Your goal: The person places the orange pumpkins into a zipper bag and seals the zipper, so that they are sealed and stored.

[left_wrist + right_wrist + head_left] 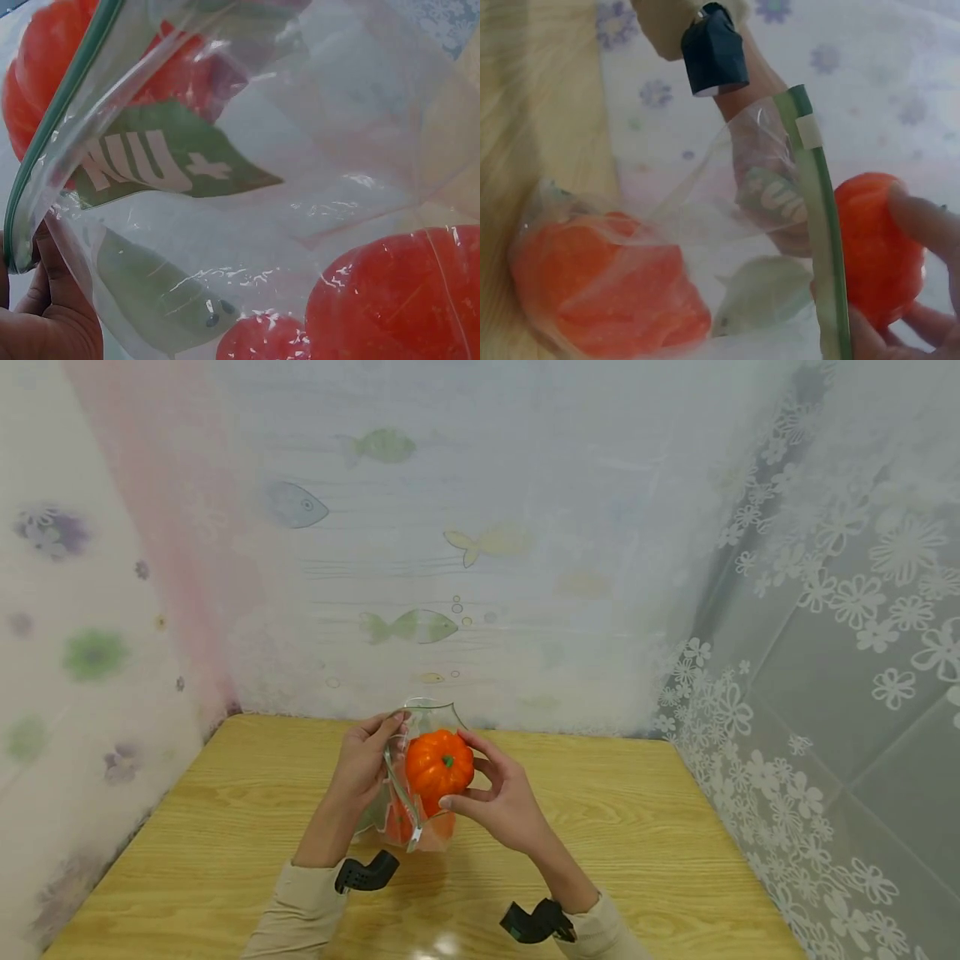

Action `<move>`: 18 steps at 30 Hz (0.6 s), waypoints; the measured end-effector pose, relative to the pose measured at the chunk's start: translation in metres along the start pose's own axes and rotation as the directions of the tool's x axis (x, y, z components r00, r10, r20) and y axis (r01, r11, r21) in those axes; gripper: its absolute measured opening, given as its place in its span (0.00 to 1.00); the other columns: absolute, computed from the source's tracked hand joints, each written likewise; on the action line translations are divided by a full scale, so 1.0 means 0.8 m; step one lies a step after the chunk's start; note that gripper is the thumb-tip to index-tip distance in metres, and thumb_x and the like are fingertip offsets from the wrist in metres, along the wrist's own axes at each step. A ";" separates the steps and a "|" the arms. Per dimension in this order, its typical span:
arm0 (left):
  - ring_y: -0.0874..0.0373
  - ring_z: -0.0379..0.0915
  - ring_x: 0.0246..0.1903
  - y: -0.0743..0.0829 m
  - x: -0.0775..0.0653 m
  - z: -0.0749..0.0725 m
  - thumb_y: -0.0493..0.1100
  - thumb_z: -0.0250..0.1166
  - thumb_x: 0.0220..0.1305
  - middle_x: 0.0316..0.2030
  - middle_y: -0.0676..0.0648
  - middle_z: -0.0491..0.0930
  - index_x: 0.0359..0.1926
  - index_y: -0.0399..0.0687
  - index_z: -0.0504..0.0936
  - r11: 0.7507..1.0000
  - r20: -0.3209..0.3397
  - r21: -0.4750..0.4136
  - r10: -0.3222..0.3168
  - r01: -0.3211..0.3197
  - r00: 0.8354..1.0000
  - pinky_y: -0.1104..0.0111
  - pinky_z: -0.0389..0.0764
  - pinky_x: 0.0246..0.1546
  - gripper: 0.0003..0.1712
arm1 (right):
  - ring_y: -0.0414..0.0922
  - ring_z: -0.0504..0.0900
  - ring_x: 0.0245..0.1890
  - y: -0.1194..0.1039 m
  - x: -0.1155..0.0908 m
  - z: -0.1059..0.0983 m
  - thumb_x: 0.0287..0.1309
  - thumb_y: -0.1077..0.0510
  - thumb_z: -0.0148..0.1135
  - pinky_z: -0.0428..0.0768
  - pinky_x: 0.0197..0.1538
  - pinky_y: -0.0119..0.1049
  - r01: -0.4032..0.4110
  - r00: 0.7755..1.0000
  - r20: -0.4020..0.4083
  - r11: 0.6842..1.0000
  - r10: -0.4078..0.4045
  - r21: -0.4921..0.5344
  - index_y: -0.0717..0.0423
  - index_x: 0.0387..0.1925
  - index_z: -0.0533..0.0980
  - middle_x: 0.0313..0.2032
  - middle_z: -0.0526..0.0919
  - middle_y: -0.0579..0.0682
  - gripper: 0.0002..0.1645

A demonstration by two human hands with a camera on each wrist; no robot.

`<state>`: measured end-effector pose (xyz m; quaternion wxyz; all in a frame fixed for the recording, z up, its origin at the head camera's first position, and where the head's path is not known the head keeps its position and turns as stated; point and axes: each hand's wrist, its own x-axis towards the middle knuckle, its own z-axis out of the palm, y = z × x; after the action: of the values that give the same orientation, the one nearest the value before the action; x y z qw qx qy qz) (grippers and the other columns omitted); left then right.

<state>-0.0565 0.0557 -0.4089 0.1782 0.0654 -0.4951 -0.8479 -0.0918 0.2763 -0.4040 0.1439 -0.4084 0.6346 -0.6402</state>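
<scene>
My right hand (504,797) holds an orange toy pumpkin (433,767) with a short green stem, thumb below it and fingers along its far right side. The pumpkin is at the mouth of a clear zip bag (352,142) with leaf prints. With thumb and fingers, my left hand (362,762) pinches the bag's upper left edge. A green zip strip (826,247) with a white slider (809,131) runs along the mouth. Low inside the bag lie orange-red, pumpkin-like pieces (607,285), blurred by the plastic.
Below the bag is a wood-grain table (615,843). A pale curtain with fish prints (525,610) hangs behind its far edge, with flower-patterned sheets at both sides. Dark wrist cameras (367,871) sit at my cuffs.
</scene>
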 end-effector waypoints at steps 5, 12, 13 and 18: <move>0.65 0.71 0.20 0.002 0.003 -0.001 0.38 0.56 0.78 0.27 0.53 0.78 0.47 0.39 0.82 1.000 -0.001 0.025 -0.009 0.009 1.000 0.80 0.76 0.18 0.10 | 0.59 0.71 0.68 0.002 0.006 0.006 0.56 0.69 0.74 0.87 0.53 0.40 -0.057 0.998 -0.037 0.992 0.053 -0.115 0.51 0.76 0.62 0.74 0.63 0.53 0.50; 0.66 0.72 0.19 0.006 0.008 -0.003 0.39 0.56 0.78 0.27 0.53 0.79 0.43 0.43 0.83 1.000 0.052 0.028 -0.016 0.014 0.999 0.79 0.77 0.18 0.10 | 0.60 0.72 0.65 0.003 0.011 0.010 0.54 0.69 0.75 0.87 0.52 0.40 -0.060 0.998 -0.010 0.983 0.059 -0.175 0.50 0.76 0.63 0.72 0.65 0.54 0.50; 0.66 0.72 0.20 0.006 0.009 -0.003 0.39 0.56 0.78 0.26 0.53 0.79 0.43 0.44 0.83 0.999 0.064 0.030 -0.015 0.014 0.998 0.79 0.77 0.18 0.10 | 0.60 0.72 0.65 0.003 0.012 0.009 0.54 0.69 0.75 0.87 0.52 0.41 -0.061 0.998 0.000 0.982 0.062 -0.178 0.51 0.76 0.63 0.72 0.66 0.55 0.50; 0.66 0.72 0.20 0.008 0.012 -0.003 0.39 0.56 0.78 0.26 0.53 0.79 0.44 0.42 0.83 0.999 0.076 0.047 -0.001 -0.002 0.997 0.79 0.77 0.19 0.10 | 0.60 0.74 0.63 0.000 0.017 0.010 0.55 0.68 0.75 0.87 0.53 0.41 -0.080 0.995 0.041 0.977 0.090 -0.196 0.53 0.76 0.62 0.72 0.65 0.56 0.49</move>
<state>-0.0630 0.0477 -0.4041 0.1580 0.0373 -0.5211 -0.8379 -0.0948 0.2616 -0.4002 0.1462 -0.4086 0.7072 -0.5582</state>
